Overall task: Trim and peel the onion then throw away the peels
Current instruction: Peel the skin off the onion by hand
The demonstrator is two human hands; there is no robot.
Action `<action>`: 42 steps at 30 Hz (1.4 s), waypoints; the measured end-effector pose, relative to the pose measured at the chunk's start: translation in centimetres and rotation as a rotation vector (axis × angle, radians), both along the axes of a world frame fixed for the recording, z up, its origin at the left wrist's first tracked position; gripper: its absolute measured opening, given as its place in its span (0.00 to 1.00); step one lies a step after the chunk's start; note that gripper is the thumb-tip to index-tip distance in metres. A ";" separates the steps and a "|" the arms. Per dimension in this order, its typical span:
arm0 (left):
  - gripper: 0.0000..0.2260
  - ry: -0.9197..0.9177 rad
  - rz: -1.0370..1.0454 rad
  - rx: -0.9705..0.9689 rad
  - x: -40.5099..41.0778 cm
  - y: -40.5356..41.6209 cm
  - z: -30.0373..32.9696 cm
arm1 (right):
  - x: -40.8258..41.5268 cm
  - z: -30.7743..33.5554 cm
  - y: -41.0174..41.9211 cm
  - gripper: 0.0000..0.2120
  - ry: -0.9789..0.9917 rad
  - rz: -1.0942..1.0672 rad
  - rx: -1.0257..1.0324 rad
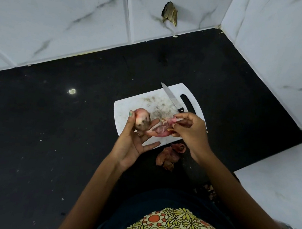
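Note:
My left hand [134,140] holds a small pinkish onion [142,120] with a dark patch between thumb and fingers, over the left edge of the white cutting board [128,108]. The lower fingers of that hand are stretched out. My right hand [189,129] pinches a pink strip of peel [163,128] that stretches from the onion toward the right. A knife [172,98] with a black handle lies on the board's far side, blade pointing away. A heap of brown dry peels [170,156] lies on the black counter just in front of the board.
The black counter [52,132] runs left and forward, bounded by white marble-tiled walls behind and to the right. A white ledge [278,182] juts in at the right. A broken hole [170,13] marks the back wall. Small crumbs lie near the ledge.

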State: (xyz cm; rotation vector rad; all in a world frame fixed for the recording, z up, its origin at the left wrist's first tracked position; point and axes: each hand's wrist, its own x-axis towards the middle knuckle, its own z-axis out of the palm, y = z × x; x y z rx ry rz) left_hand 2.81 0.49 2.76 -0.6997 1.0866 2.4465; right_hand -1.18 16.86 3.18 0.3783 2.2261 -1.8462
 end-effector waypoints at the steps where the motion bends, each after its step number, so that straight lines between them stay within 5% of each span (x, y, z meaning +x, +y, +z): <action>1: 0.27 -0.004 0.000 -0.012 0.0 -0.1 0.0 | 0.0 -0.3 0.3 0.07 0.059 0.029 0.113; 7: 0.28 0.040 0.046 -0.177 0.0 -0.1 -0.6 | -0.3 -1.2 0.9 0.10 0.188 0.399 0.714; 10: 0.21 0.097 0.057 -0.226 0.1 0.1 -0.6 | -0.1 -0.7 0.6 0.12 0.235 0.377 0.869; 15: 0.20 0.208 0.058 -0.286 0.2 0.2 -0.5 | -0.4 2.0 -0.2 0.07 0.280 0.315 0.451; 22: 0.20 0.330 -0.021 -0.424 0.2 0.1 -0.3 | -0.6 4.4 -1.1 0.09 0.258 0.461 0.256; 42: 0.18 0.452 -0.165 -0.546 0.1 -0.8 0.2 | -0.5 4.1 -0.9 0.03 0.320 0.377 0.256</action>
